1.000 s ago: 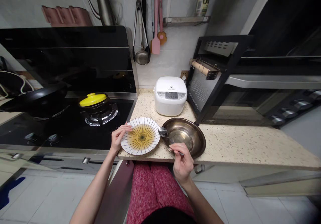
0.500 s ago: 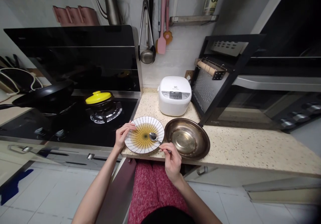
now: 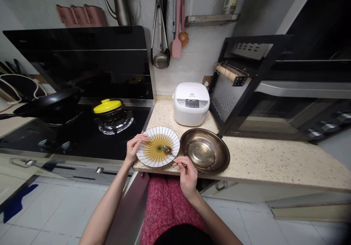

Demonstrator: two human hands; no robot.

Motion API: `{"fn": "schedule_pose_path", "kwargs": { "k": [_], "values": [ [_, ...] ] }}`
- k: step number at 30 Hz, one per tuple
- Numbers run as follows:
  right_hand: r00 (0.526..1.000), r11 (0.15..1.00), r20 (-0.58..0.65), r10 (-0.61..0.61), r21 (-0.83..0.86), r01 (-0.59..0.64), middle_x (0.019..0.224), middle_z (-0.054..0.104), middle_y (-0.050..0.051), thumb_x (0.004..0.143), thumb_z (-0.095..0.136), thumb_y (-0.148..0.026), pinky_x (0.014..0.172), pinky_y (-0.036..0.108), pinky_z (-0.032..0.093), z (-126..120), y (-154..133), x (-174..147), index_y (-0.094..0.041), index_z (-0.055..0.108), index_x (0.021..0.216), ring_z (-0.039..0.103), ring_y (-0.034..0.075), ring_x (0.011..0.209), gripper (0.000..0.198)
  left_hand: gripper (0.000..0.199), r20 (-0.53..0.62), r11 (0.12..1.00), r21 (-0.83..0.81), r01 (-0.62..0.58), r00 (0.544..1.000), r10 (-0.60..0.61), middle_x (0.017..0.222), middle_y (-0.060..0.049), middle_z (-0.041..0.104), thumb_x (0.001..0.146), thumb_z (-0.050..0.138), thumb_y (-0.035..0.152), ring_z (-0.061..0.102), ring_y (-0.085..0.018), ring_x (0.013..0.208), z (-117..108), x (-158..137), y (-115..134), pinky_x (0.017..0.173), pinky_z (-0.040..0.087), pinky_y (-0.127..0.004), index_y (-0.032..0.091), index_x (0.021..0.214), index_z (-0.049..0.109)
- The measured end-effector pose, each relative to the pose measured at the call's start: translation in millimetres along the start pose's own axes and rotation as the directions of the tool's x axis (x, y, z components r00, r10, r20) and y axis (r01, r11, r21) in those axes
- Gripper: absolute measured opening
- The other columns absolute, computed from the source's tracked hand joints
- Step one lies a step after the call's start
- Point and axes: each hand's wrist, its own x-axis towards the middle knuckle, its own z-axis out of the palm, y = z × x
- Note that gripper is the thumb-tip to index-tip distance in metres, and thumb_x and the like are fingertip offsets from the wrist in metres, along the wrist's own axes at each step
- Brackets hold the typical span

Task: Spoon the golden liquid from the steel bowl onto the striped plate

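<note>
A white plate [image 3: 171, 139] with dark radiating lines sits at the counter's front edge, a yellowish liquid pooled in its middle. My left hand [image 3: 135, 147] grips the plate's left rim, fingertips over the inside; where the thumb lies is hidden. Between thumb and fingers of my right hand [image 3: 187, 173] is the handle of a metal spoon [image 3: 167, 150]. The spoon's bowl is over the right part of the liquid; I cannot tell how deep it dips. Right beside the plate stands a wide metal basin [image 3: 203, 151], with some wet-looking shine on its bottom.
A white rice cooker [image 3: 191, 106] stands behind the plate and basin. To the left, a pot with a yellow lid [image 3: 107, 106] and a black wok [image 3: 51, 104] sit on the stove. An oven [image 3: 301, 109] is at the right; below, a cabinet door [image 3: 131, 204] hangs open.
The spoon's bowl has tilted slightly within the plate and looks darker. Both hands stay almost in place, and the view has shifted a little.
</note>
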Motion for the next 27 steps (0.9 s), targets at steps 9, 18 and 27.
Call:
{"fn": "schedule_pose_path", "kwargs": {
  "k": [9, 18, 27],
  "values": [
    [0.999, 0.999, -0.011, 0.049, 0.005, -0.049, 0.089, 0.072, 0.003, 0.103, 0.050, -0.013, 0.073, 0.028, 0.059, -0.7, 2.0, -3.4, -0.022, 0.067, 0.095, 0.071, 0.015, 0.080, 0.021, 0.032, -0.001, 1.000, 0.009, -0.003, 1.000, 0.003, 0.091, -0.009, 0.082, 0.099, 0.056, 0.031, 0.073, -0.029, 0.100, -0.4, 0.8, -0.1, 0.117, 0.044, -0.056, 0.020, 0.087, 0.084],
    [0.995, 0.995, -0.040, 0.088, 0.057, -0.086, 0.090, 0.073, 0.003, 0.104, 0.050, -0.016, 0.074, 0.028, 0.059, -0.9, 4.5, -5.7, -0.022, 0.067, 0.095, 0.071, 0.015, 0.081, 0.020, 0.032, 0.000, 1.000, 0.006, -0.003, 1.000, 0.003, 0.091, -0.009, 0.082, 0.099, 0.056, 0.030, 0.073, -0.029, 0.101, -0.6, 0.8, -0.7, 0.117, 0.043, -0.056, 0.020, 0.087, 0.084],
    [0.990, 0.993, -0.095, 0.103, 0.068, -0.097, 0.089, 0.073, 0.003, 0.104, 0.051, -0.018, 0.077, 0.030, 0.058, -5.7, 1.5, -2.5, -0.023, 0.067, 0.094, 0.071, 0.017, 0.083, 0.020, 0.032, 0.001, 1.000, 0.009, -0.007, 1.000, 0.007, 0.091, -0.009, 0.082, 0.099, 0.056, 0.029, 0.072, -0.029, 0.101, 0.2, 0.9, -0.1, 0.116, 0.045, -0.055, 0.021, 0.087, 0.084]
  ]
}}
